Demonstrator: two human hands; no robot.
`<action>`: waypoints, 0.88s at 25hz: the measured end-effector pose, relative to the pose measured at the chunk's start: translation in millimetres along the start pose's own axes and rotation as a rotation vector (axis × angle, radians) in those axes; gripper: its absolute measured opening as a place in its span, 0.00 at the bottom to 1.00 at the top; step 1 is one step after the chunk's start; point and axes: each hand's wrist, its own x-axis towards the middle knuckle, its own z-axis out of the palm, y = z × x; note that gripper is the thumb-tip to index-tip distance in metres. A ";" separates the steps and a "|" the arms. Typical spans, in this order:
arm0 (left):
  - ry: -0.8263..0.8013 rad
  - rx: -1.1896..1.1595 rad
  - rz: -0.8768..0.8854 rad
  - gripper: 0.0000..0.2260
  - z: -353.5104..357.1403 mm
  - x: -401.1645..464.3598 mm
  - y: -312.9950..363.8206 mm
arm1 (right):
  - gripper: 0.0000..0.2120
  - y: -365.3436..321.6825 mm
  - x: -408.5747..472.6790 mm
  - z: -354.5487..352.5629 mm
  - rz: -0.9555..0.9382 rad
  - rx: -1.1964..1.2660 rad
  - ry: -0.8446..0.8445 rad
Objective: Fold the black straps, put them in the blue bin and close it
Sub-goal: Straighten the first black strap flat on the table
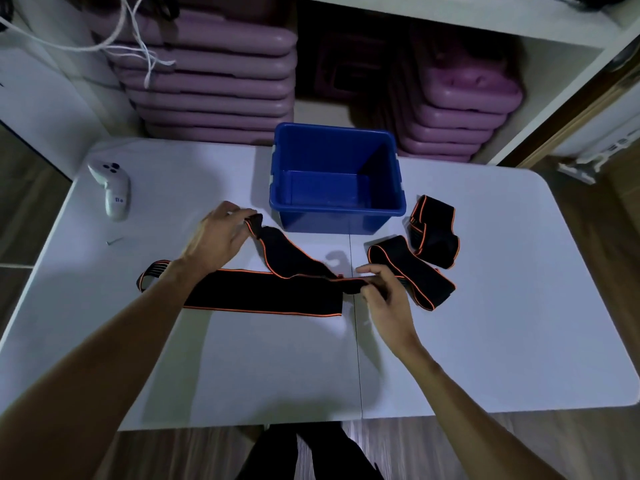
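Note:
A long black strap with orange edging lies across the middle of the white table. My left hand pinches one end of it, lifted near the bin's front left corner. My right hand grips the strap's folded part at the centre right. Another black strap lies loose just right of that hand, and a bundled one sits behind it. The open blue bin stands empty at the back of the table. No lid is in view.
A white handheld controller lies at the table's back left, with a small screw-like bit near it. Stacked purple mats and white cords fill the shelf behind. The white table has bare surface in front.

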 end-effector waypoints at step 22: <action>-0.092 0.206 -0.692 0.09 -51.3 -102.2 -65.8 | 0.11 3.7 29.0 36.5 0.157 -0.369 -0.231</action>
